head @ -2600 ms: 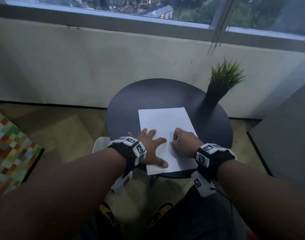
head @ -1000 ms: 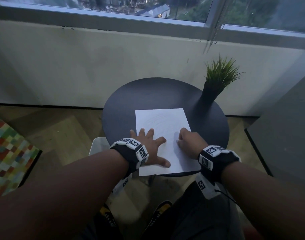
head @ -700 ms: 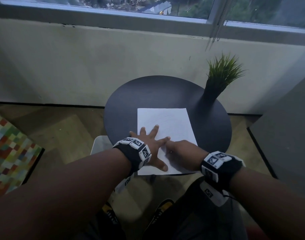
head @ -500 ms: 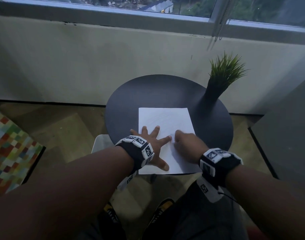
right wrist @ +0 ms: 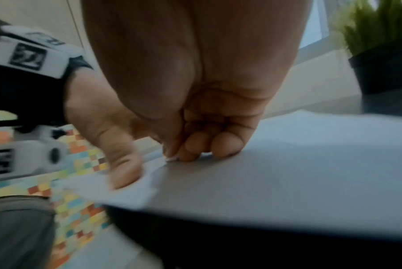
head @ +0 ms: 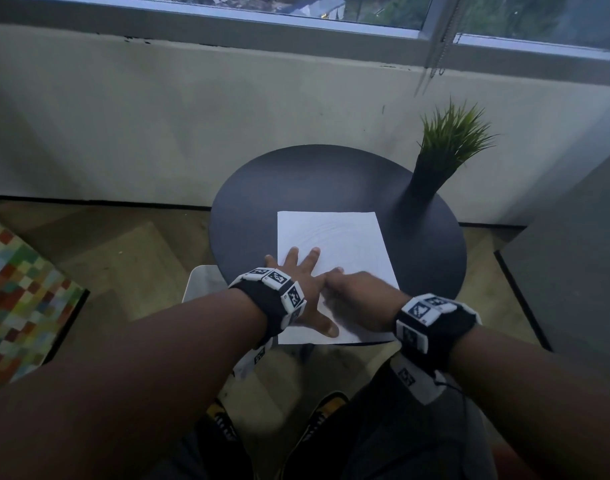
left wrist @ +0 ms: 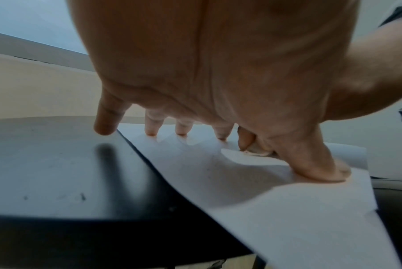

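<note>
Left hand [head: 304, 286], fingers spread flat, pins the paper [head: 345, 237]; right hand [head: 359, 295], curled, pinches a white piece [left wrist: 257, 152] just beside the left index, paper's long axis pointing away

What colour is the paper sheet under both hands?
The paper is white; the head view shows it best.

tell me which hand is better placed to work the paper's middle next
Right, probably: the right hand pinches a small white piece against the paper, while the left hand lies spread flat, pinning the sheet.
</note>
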Available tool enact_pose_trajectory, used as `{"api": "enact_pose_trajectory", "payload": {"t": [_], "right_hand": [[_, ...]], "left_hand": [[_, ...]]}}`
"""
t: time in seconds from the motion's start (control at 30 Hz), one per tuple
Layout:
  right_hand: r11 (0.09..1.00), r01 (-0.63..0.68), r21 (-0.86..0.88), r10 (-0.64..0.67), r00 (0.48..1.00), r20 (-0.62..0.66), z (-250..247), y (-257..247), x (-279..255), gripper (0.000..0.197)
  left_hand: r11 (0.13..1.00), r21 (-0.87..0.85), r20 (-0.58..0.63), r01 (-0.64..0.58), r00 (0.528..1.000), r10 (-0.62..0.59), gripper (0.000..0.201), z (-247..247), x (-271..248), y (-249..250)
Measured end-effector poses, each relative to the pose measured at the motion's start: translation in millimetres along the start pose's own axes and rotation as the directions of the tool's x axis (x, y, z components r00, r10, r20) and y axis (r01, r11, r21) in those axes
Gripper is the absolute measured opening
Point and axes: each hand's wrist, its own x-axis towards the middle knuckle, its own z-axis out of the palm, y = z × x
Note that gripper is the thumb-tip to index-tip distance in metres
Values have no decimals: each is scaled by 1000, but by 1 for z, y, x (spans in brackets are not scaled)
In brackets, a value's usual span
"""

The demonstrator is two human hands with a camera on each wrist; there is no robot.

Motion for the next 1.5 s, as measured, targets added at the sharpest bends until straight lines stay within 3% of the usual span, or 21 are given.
{"api": "enact_pose_trajectory", "payload": {"t": [0.1,0.13,0.2,0.3,0.37,0.47,0.5,0.57,0.63,0.67,0.73,0.83,0.9,1.0,1.07,1.17,1.27,1.33,1.37,1.4,1.5], "right_hand": [[954,-300,13,299,947,-116,-15,29,19,20],[940,-342,22,341,929,-142,-15,31,19,19],[964,-262,35,264,950,-168,-8,17,13,19],[998,-52,39,55,995,-81,4,-3,-5,22],[995,-99,24,100,993,-62,-5,11,0,20],[948,-316,40,318,936,-151,-18,38,10,17],[950,-313,14,310,935,-170,-15,36,9,17],[982,-183,-52,173,973,-154,-3,18,0,19],[997,5,-82,-7,1000,-21,5,1,-14,23],[997,29,-76,-27,999,21,2,3,-16,22],[996,-73,-44,73,997,-4,-9,24,-10,17],[971,-240,-15,236,962,-137,-11,41,-4,16],[986,-148,-81,133,978,-162,5,25,-8,19],[992,68,-107,-67,998,13,12,4,-22,19],[998,10,-63,-8,1000,19,1,22,-19,18],[965,-258,54,263,957,-122,-11,50,-10,9],[986,-162,-43,156,979,-128,3,27,-13,16],[998,4,-62,-5,1000,-18,8,10,-21,23],[998,26,-61,-24,999,30,5,11,-24,21],[999,1,-54,0,999,36,1,18,-22,18],[966,-240,98,247,966,-71,-14,50,-11,11]], "left_hand": [[1000,5,-3,5,1000,-5,120,3,2,-1],[1000,2,-2,6,1000,-6,120,3,2,-1],[1000,-2,-8,2,1000,-2,119,3,2,-2],[1000,-3,-23,-11,1000,11,116,3,1,-2],[1000,6,-18,-5,1000,5,117,2,1,-1],[1000,13,12,11,1000,-11,120,0,1,2],[1000,17,15,10,1000,-10,120,-1,1,2],[1000,24,13,-3,1000,3,119,-5,-1,3],[1000,24,26,-13,1000,13,117,-9,-2,3],[1000,24,35,-14,999,13,116,-10,-3,4],[1000,28,38,-14,999,13,116,-10,0,5],[999,35,55,3,998,-5,118,-9,2,7],[999,43,54,-1,999,-1,119,-11,2,8],[999,45,65,-4,998,1,117,-12,2,9],[999,47,57,-4,998,1,115,-11,3,10],[998,61,54,4,999,-8,115,-10,4,10],[999,50,43,-11,999,9,115,-9,6,8],[999,47,45,-26,999,23,114,-9,6,7],[999,49,48,-24,999,22,113,-8,6,6],[999,50,48,-21,999,18,113,-8,5,6],[998,58,48,-7,999,4,115,-7,7,8]]}}
